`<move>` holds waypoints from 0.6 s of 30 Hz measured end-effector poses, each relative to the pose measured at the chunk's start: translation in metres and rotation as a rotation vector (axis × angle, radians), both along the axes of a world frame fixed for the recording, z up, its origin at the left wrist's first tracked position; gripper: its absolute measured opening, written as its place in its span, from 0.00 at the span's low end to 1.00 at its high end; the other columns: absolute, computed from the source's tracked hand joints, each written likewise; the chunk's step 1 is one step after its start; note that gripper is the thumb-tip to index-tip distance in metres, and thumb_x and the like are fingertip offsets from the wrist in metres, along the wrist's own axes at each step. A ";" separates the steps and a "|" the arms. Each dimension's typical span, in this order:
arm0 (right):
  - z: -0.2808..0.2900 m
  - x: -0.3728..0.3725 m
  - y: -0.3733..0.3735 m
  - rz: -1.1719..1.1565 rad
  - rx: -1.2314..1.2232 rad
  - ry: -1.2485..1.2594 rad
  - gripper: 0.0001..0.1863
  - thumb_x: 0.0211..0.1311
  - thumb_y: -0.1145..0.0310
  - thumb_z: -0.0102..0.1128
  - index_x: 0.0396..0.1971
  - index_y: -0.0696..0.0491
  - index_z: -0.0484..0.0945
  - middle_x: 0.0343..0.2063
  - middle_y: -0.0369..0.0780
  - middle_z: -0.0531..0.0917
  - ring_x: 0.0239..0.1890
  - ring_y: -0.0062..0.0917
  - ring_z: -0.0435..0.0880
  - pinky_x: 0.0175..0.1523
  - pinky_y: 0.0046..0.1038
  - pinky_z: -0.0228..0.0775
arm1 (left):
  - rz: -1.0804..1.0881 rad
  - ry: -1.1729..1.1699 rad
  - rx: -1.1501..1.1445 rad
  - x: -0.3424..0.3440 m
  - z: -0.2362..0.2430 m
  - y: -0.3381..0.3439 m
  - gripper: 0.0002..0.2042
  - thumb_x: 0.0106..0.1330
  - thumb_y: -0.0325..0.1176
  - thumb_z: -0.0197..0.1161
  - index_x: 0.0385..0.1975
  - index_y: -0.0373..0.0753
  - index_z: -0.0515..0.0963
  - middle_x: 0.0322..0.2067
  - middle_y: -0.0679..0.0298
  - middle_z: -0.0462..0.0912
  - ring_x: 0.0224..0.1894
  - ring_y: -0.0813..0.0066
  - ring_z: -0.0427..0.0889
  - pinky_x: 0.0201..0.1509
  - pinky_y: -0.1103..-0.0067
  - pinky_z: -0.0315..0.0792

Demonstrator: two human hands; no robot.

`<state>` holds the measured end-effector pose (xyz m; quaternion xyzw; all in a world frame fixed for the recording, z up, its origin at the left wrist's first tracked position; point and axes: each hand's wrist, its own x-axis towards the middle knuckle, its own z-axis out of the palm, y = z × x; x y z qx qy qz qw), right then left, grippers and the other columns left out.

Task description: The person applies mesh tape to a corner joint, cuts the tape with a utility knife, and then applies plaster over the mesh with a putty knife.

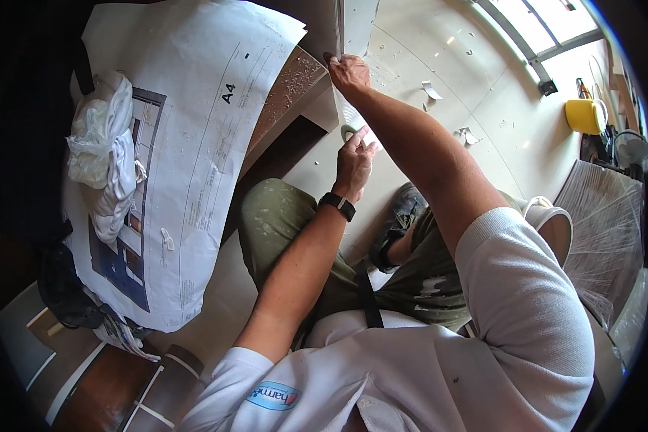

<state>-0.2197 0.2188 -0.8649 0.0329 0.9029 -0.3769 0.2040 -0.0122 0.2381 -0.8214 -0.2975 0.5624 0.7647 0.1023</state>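
My left hand (356, 167), with a dark band at its wrist, is closed on a roll of white tape (348, 133), only partly showing between the fingers. A pale strip of tape (350, 114) runs up from the roll toward my right hand (350, 72). That hand is closed at the strip's upper end, its fingertips against the edge of an upright pale panel (320, 27). What exactly its fingertips pinch is hidden. Below the panel, a brown shelf board (289, 88) is sprinkled with crumbs and dust, just left of both hands.
A large printed drawing sheet (216, 137) lies at left, with a crumpled white plastic bag (97, 151) on it. Paper scraps (430, 91) litter the tiled floor (507, 122). A white bucket (554, 229), a yellow bucket (585, 116) and a plastic-wrapped stack (601, 230) stand at right.
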 end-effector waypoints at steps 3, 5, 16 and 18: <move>-0.022 -0.013 0.008 0.006 0.024 0.039 0.28 0.66 0.43 0.57 0.42 0.55 0.86 0.43 0.55 0.87 0.51 0.50 0.86 0.56 0.44 0.78 | -0.016 0.023 0.014 0.000 -0.003 0.002 0.29 0.71 0.34 0.61 0.72 0.37 0.66 0.61 0.54 0.78 0.63 0.61 0.78 0.57 0.68 0.73; -0.028 -0.019 0.010 -0.011 0.040 0.026 0.31 0.65 0.40 0.59 0.43 0.57 0.86 0.44 0.55 0.87 0.50 0.50 0.87 0.55 0.44 0.78 | -0.029 0.032 0.005 -0.001 -0.004 0.002 0.30 0.71 0.35 0.62 0.72 0.38 0.66 0.62 0.54 0.77 0.63 0.60 0.78 0.58 0.66 0.73; -0.014 -0.021 0.007 -0.099 0.115 -0.097 0.41 0.58 0.30 0.65 0.43 0.60 0.86 0.46 0.55 0.87 0.51 0.49 0.88 0.54 0.44 0.79 | -0.008 0.024 0.003 -0.001 -0.002 0.001 0.30 0.70 0.33 0.62 0.71 0.35 0.66 0.63 0.49 0.76 0.65 0.58 0.77 0.65 0.65 0.70; -0.018 -0.021 0.007 -0.109 0.112 -0.101 0.40 0.57 0.30 0.65 0.43 0.59 0.87 0.45 0.54 0.88 0.51 0.48 0.88 0.54 0.43 0.79 | 0.024 0.011 0.055 -0.004 0.010 0.002 0.27 0.70 0.28 0.61 0.69 0.27 0.67 0.67 0.42 0.71 0.68 0.58 0.73 0.73 0.70 0.66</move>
